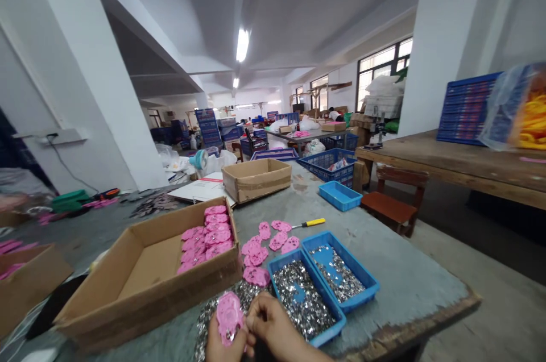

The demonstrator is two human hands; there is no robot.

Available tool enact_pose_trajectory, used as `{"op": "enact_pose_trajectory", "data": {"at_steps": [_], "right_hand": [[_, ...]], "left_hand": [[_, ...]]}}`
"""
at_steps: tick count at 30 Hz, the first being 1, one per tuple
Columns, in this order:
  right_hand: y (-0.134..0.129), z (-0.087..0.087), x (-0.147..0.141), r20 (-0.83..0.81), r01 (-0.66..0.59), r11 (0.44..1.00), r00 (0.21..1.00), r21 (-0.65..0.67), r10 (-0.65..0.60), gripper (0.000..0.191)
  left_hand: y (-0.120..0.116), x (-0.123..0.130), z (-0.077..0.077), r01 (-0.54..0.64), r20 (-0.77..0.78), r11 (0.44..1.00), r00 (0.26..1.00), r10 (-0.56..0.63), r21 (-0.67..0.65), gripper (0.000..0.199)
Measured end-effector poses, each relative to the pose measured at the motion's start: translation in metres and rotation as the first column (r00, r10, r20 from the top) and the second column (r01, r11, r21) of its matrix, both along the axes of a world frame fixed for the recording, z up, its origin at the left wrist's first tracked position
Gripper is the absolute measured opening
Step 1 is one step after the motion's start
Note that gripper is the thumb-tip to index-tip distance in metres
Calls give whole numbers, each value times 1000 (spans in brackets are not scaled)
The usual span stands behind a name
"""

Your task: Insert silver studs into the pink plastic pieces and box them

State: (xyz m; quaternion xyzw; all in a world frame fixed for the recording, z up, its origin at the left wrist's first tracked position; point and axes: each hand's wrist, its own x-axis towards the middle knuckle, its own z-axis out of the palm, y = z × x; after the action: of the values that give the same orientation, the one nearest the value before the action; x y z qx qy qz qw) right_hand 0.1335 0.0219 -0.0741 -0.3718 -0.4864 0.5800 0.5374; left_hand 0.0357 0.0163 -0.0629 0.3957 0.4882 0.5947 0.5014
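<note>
In my left hand [226,345] is a pink plastic part [229,316], held upright with a small shiny metal piece visible near its lower end. My right hand [273,322] is closed in a pinch at the part's right edge; anything between those fingertips is too small to make out. Loose small metal pieces [207,316] lie on the table under and around my hands. Just right of them stands a blue tray [339,325] of small metal pieces, with a second blue tray [371,288] of similar pieces beside it. Several pink parts [256,257] lie beyond my hands.
A cardboard box [149,299] with stacked pink parts stands to the left. A yellow-handled screwdriver [313,223] lies behind the trays. Farther back are another cardboard box [256,183] and a shallow blue tray [340,196]. A wooden chair [394,203] stands right of the table.
</note>
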Motion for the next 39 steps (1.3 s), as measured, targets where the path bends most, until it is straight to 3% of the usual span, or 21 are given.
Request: {"op": "enact_pose_trajectory", "data": {"at_steps": [2,5,9,11,15,21,30,39], "right_hand": [[-1,5,-2,48,23,999,999,31,-24,43],[-2,30,-2,114,2,996,993,85,-12,41],[-4,80,1,148,-1,988,989,152,-22,31],[-4,104,1,135,-53,987,990,149,32,27],[-1,133,-6,309,-148,955,949,256,64,23],[-4,142,-13,495,-214,914,869,344,17,18],[-3,147,-11,477,-256,946,868,201,133,22],[-3,153,-9,573,-304,935,806,183,150,30]], "left_hand": [[-3,-2,3,-25,27,1000,999,24,8,56],[-9,-8,19,-1,74,1000,997,0,10,59],[-21,-25,62,173,214,983,960,-183,63,58],[-24,-32,86,212,304,971,923,-237,114,62],[-24,-42,114,248,303,950,906,-296,187,75],[-36,-48,112,280,316,942,891,-326,184,86],[-38,-54,109,339,279,917,878,-388,209,90],[-34,-55,107,378,264,904,868,-420,198,88]]}}
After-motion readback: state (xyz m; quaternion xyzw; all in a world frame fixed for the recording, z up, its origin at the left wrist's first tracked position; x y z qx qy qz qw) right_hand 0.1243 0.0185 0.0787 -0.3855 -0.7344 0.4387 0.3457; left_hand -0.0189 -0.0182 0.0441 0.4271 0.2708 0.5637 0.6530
